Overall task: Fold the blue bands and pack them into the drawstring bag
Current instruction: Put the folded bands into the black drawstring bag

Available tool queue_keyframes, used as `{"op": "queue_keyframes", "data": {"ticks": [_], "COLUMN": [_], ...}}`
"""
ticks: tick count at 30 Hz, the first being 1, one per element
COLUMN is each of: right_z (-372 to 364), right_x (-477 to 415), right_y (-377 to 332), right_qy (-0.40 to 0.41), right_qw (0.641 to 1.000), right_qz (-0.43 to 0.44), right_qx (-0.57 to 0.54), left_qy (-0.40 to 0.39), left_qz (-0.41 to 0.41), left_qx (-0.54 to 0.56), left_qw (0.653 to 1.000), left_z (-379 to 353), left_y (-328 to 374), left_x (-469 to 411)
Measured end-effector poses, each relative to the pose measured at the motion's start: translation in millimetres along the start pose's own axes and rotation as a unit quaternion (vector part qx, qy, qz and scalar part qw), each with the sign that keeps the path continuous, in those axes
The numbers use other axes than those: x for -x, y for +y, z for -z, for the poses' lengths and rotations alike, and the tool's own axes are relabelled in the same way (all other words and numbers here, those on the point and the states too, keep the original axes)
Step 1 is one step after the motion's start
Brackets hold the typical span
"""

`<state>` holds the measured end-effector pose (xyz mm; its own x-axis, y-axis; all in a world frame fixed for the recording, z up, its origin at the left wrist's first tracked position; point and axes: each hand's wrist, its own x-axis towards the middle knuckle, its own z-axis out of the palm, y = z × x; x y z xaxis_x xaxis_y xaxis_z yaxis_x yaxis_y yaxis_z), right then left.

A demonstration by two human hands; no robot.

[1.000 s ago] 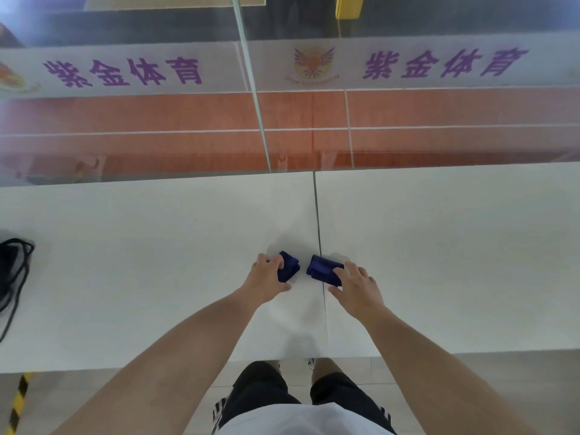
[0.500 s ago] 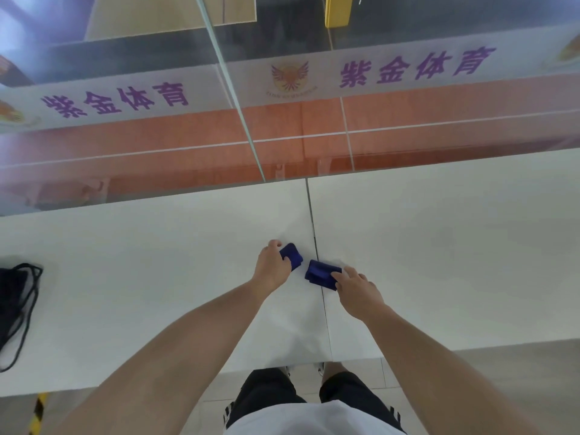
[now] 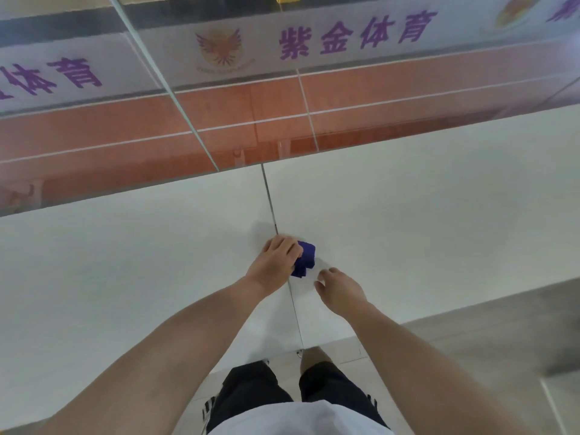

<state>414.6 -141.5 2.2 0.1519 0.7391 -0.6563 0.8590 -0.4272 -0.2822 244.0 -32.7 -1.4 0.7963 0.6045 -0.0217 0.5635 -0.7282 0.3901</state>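
The folded blue bands point(image 3: 305, 259) lie in one small stack on the white table point(image 3: 125, 262), just right of the seam between the two tabletops. My left hand point(image 3: 276, 262) rests on the stack's left side with its fingers curled over it, covering part of it. My right hand point(image 3: 340, 288) hovers just below and right of the stack, apart from it, fingers loosely bent and holding nothing. The drawstring bag is out of view.
A glass wall point(image 3: 282, 105) with purple lettering runs along the table's far edge. The table's near edge point(image 3: 376, 332) is close to my body, with grey floor to the right.
My left hand brought its blue piece rightward onto the other, making one stack. My right hand let go and drew back toward me. The view swung right, so the black bag left the frame.
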Motion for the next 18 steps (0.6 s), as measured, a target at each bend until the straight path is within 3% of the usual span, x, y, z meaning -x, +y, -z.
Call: {"op": "queue_keyframes", "data": {"ticks": [7, 11, 14, 18], "right_z": [-3.7, 3.4, 5.8, 3.2], "right_x": [-0.1, -5.7, -10.2, -20.1], "right_y": [-3.2, -15.9, -23.3, -27.6], "right_qy": [0.047, 0.067, 0.052, 0.049], "right_qw": [0.999, 0.992, 0.986, 0.985], "right_qz": [0.004, -0.018, -0.006, -0.01], "right_qx": [-0.007, -0.11, -0.157, -0.166], "left_qy": [-0.022, 0.011, 0.007, -0.048], "left_qz": [-0.034, -0.035, 0.015, 0.14], "left_qx": [-0.049, -0.042, -0.006, 0.069], "left_qw": [0.998, 0.998, 1.0, 0.987], "left_z": [-9.5, -10.1, -9.5, -2.2], "left_y": [-5.4, -5.7, -5.7, -4.5], "left_x": [24.8, 31.2, 28.9, 22.9]}}
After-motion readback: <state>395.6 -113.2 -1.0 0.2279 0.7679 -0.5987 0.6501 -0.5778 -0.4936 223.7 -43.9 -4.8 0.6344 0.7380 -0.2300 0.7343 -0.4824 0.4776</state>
